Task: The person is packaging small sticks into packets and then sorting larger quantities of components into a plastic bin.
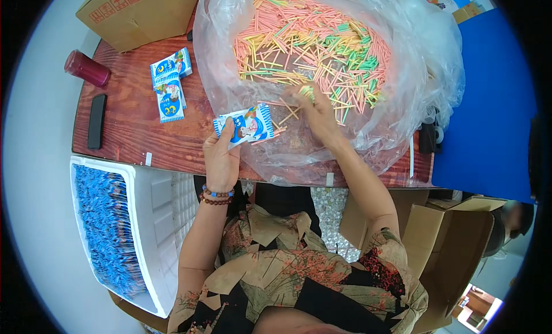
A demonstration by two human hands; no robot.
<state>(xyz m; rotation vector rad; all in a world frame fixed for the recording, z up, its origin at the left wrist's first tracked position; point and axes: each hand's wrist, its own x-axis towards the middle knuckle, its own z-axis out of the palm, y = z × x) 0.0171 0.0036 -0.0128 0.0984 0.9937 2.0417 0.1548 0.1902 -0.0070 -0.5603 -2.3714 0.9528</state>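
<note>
My left hand (pixel 220 161), with a beaded bracelet at the wrist, pinches a blue-and-white printed packet (pixel 253 124) by its left end, over the table's near side. A second packet seems to lie under it in the same grip. My right hand (pixel 323 120) is closed round a small bundle of thin yellow-green sticks (pixel 307 93), its fingers slightly blurred. Beneath and beyond it spreads a large heap of thin pink, yellow and green sticks (pixel 305 17) on a clear plastic sheet or bag (pixel 221 40). A few loose sticks lie between my hands.
More packets (pixel 170 98) lie on the wooden table (pixel 129 124) at left, near a phone (pixel 96 121), a red cup (pixel 87 69) and a cardboard box (pixel 138 17). A white foam box (pixel 158 219) full of blue packets stands below left. Open cartons (pixel 425 230) stand lower right, below a blue panel (pixel 483 109).
</note>
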